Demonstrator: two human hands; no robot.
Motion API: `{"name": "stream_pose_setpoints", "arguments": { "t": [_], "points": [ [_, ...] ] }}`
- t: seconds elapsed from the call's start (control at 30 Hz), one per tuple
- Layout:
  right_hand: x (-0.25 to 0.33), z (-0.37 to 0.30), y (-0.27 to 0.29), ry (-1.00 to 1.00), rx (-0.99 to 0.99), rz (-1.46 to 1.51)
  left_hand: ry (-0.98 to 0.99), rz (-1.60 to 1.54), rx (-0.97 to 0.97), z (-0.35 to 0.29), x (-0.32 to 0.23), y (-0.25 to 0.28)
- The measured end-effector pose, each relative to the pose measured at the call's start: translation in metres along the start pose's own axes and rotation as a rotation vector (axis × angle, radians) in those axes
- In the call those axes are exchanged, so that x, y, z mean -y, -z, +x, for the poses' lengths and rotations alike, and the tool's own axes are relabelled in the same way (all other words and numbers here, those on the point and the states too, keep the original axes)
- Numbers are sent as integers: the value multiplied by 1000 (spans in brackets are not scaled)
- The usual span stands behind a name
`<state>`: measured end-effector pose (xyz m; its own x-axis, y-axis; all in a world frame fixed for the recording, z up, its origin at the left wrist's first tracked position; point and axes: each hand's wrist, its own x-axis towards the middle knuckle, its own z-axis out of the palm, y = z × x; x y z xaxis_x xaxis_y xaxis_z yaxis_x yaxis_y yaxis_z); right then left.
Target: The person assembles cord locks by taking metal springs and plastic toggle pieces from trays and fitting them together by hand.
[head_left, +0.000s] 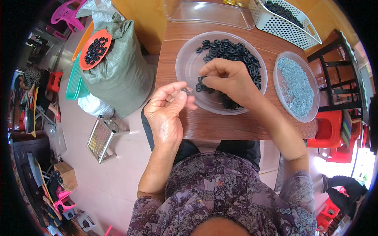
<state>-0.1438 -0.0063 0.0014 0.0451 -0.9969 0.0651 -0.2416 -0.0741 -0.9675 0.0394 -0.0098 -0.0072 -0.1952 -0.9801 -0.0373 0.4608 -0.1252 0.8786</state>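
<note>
My left hand (167, 108), at the near left rim of a round clear plastic bowl (183, 70), pinches a small black piece (186, 91) between thumb and fingers. A thin, light sliver shows beside that piece. Many small black oval rings (252, 67) lie in the bowl, heaped toward its right side. My right hand (226, 78) reaches over the bowl with thumb and forefinger bent together, close to a few loose rings at the left of the heap. What its fingertips grip, if anything, is hidden.
Right of the bowl stands a clear dish (317, 90) of small silvery metal pieces (295, 86). Behind are a white perforated basket (271, 27) of black pieces and a clear tray (208, 15). At left, an orange plate (84, 59) of black rings rests on a stuffed grey-green sack (122, 74).
</note>
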Motion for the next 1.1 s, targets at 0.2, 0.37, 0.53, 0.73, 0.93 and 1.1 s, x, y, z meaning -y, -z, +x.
{"name": "stream_pose_setpoints", "arguments": {
  "t": [0.2,0.37,0.53,0.73,0.93,1.1],
  "points": [
    [8,-19,8,-253,-44,493,40,-33,18,-1,-1,-16],
    [11,-26,8,-262,-38,664,34,-35,28,-3,-1,-25],
    [3,-29,11,-257,-19,659,26,-29,47,-5,2,-31],
    [10,-30,3,-217,-138,571,36,-12,44,-5,4,-33],
    [4,-30,4,-125,-132,457,42,-4,40,-6,6,-34],
    [1,-32,3,-50,-71,360,64,-23,41,-7,9,-34]
  ]
}}
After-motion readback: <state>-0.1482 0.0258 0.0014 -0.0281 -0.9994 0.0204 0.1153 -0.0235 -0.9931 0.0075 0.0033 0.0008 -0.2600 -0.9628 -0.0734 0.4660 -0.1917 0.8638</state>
